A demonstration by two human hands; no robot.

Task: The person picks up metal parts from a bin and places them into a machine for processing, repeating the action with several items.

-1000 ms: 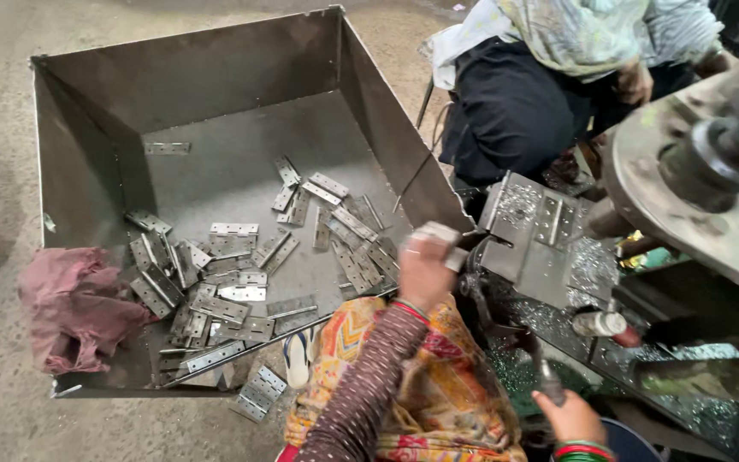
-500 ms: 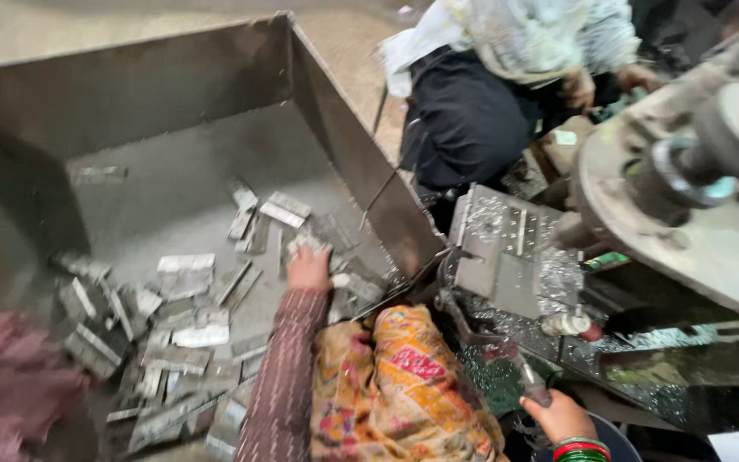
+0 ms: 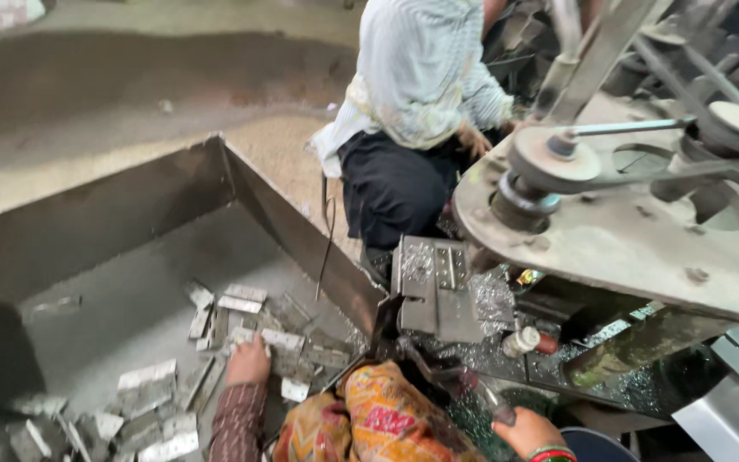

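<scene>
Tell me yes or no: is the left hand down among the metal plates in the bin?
Yes, the left hand rests on the heap of flat metal plates inside the big steel bin.

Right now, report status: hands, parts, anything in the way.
Left hand down on metal plates in bin. Right hand grips lever handle. Co-worker crouched beyond.

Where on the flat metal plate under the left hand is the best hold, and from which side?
Take the metal plate by its long edges, coming from above. It lies flat on the pile in the tray, beside the left hand, so thumb and fingers can straddle its narrow width.
</scene>
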